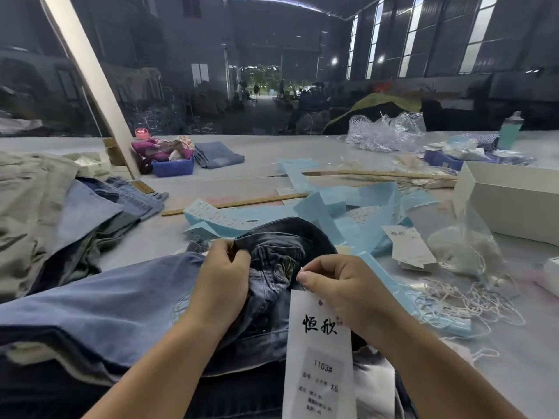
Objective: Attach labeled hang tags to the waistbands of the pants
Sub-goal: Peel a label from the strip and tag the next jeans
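Denim fills the near middle of the worktop (272, 152): a dark-wash pair of jeans (272, 255) lies bunched in front of me, waistband (284, 226) arched up on the far side. My left hand (222, 278) has its grip clenched on a fold of that waistband near the fly, thumb and fingers curled into the cloth. My right hand (341, 287) pinches something very fine between thumb and forefinger, just at the denim's right edge; I take it for the tag's string, though the thread itself is too thin to make out. The white hang tag (320, 355) hangs below that pinch toward me, printed with bold characters, "1103#" and "XS", its punched hole close under my fingers.

I judge the step in hand to be fastening this tag to the waistband: the tag is at the garment, but I cannot tell whether the string has passed through a loop or buttonhole yet. The next move likely calls for keeping the left hand's hold firm so the cloth stays taut while the right draws the string through and closes it.

More tags (408, 246) and a tangle of white strings (459, 297) wait to the right, among pale blue paper strips (357, 201). Other folded pants (99, 213) are stacked on the left.
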Demonstrator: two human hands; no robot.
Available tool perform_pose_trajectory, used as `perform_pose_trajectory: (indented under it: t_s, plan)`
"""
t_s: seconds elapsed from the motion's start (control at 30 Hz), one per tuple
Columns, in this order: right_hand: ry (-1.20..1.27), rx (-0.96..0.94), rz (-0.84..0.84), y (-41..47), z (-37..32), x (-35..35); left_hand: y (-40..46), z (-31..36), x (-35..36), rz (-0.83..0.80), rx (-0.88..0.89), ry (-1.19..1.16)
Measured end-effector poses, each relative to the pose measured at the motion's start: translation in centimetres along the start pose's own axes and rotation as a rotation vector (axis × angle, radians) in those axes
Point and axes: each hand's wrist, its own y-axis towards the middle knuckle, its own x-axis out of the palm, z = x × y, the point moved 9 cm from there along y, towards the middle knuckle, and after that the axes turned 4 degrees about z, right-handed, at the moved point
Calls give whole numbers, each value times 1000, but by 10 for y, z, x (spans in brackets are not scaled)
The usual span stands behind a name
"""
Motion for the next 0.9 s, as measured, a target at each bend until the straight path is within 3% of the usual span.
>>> perform_pose_trajectory:
  t_s: [0.2, 0.33, 0.4, 0.5, 0.73, 0.9]
  plan:
    - [-33, -51, 27, 9, -5, 8, -2, 8, 20, -169, 62, -125]
    - [41, -47, 16, 11, -1, 9, -13, 4, 36, -465, -101, -251]
    - [88, -63, 74, 11, 0, 1, -18, 6, 41, -582, -79, -161]
    - [132, -89, 154, 7, 3, -13, -30, 17, 53, -697, 92, 40]
    - [102, -151, 163, -7, -2, -29, -42, 42, 59, -468, 416, 319]
    - [158, -125, 333, -20, 3, -63, -55, 39, 70, -519, 511, 502]
